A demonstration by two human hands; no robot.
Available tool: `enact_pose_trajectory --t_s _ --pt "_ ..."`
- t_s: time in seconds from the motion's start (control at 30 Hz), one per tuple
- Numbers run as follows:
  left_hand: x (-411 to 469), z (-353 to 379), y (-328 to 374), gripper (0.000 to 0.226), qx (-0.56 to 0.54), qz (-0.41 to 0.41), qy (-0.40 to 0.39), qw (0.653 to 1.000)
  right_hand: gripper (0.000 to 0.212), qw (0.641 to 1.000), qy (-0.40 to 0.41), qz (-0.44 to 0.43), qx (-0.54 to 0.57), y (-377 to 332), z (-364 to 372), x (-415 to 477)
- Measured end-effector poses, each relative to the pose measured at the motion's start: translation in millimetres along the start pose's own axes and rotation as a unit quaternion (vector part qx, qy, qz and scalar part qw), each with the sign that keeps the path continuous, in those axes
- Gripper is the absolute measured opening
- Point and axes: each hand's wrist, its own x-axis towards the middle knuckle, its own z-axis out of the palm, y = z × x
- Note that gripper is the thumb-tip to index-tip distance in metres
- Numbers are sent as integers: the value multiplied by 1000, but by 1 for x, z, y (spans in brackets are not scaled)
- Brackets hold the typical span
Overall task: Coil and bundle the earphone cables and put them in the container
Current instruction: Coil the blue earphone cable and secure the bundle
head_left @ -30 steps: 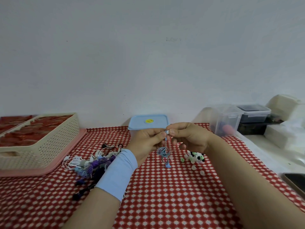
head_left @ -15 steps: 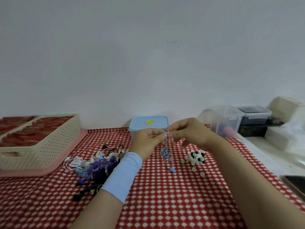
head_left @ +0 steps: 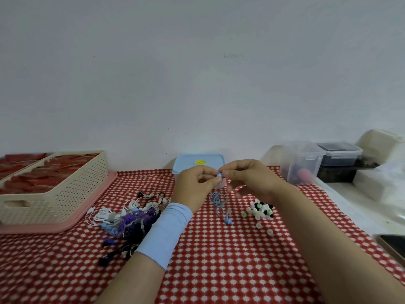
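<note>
Earphone (head_left: 217, 200), blue, hangs over the middle of the desk (head_left: 219, 270), its loosely looped cable dropping from the hands to the red-and-white cloth. The left hand (head_left: 195, 183) pinches the earphone's top end between thumb and forefinger, the other fingers curled in. The right hand (head_left: 247, 178) meets it from the other side, thumb and forefinger tip closed on the same small blue piece, the remaining fingers loosely bent below. A pale blue band (head_left: 164, 233) wraps the left wrist.

Behind the hands, at the desk's far edge, stands the container (head_left: 198, 161) with its blue lid on. Left of the left arm lies a tangled pile (head_left: 127, 218) of white, purple and dark earphones. Just right of the hanging cable sits a heap of ear tips (head_left: 260, 210) in white, green and black, a few scattered nearer.

At the far left corner a cream basket (head_left: 54, 194) rests on a pink tray (head_left: 87, 212). At the far right corner stand clear boxes (head_left: 302, 163). A phone (head_left: 392, 246) lies at the right edge.
</note>
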Motion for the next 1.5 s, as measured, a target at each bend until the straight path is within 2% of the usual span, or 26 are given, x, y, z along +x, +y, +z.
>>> enact_pose_trajectory --t_s 0.1,0.2,0.33,0.5,0.73,0.83,1.03,1.13,1.5 --pt "1 -2 0 10 5 4 2 1000 18 999 -5 24 33 -1 2 1" --pt "0 -4 2 16 -32 -11 -12 999 20 997 -16 39 57 -3 -3 0" --pt "-1 -4 4 11 -87 -32 -37 995 20 996 -17 59 61 -4 -6 -2" --pt "0 -9 2 10 -128 -38 -65 989 33 991 -34 85 98 -1 -2 2" --pt "1 -7 -1 12 -230 -101 -96 963 19 992 -41 45 109 -1 -1 1" --pt "1 -8 -1 13 -256 -114 -102 954 20 996 -38 4 76 -3 -1 -1" --pt "5 -12 -2 16 -232 -145 -121 954 12 993 -34 -85 -78 -13 -5 -6" --pt "3 -12 -1 13 -251 -171 -121 945 8 989 -15 -114 -97 -11 2 -4" --pt "4 -11 -4 16 -260 -200 -155 932 9 992 -27 -82 -95 -9 4 -4"
